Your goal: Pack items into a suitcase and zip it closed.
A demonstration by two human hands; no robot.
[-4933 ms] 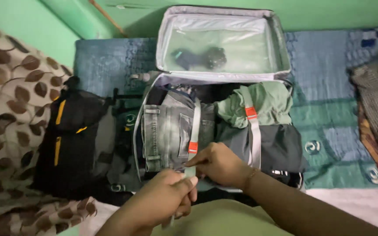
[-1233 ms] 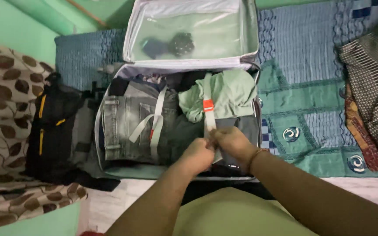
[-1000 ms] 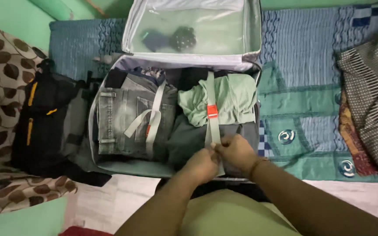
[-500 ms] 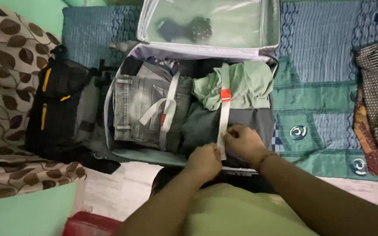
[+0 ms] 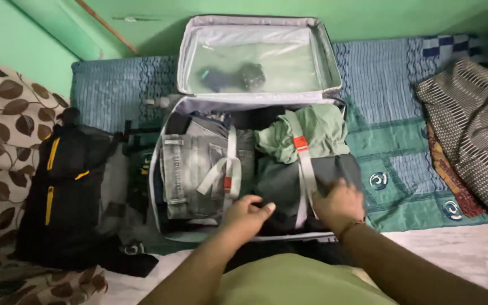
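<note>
Grey faded jeans (image 5: 190, 169) and pale green folded shirt (image 5: 312, 133) under light grey straps with orange-red buckles (image 5: 300, 143); black backpack with yellow zips (image 5: 63, 186) at nine o'clock; teal-and-blue patterned bedspread (image 5: 408, 130); brown leaf-print cloth (image 5: 1, 130).

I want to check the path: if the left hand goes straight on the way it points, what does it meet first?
Probably the dark folded garment just ahead of the left hand, then the grey strap across it; depth is unclear.

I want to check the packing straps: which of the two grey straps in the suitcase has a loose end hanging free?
The left strap, over the grey jeans: its tail loops out sideways. The right strap lies flat across the green garment.
</note>
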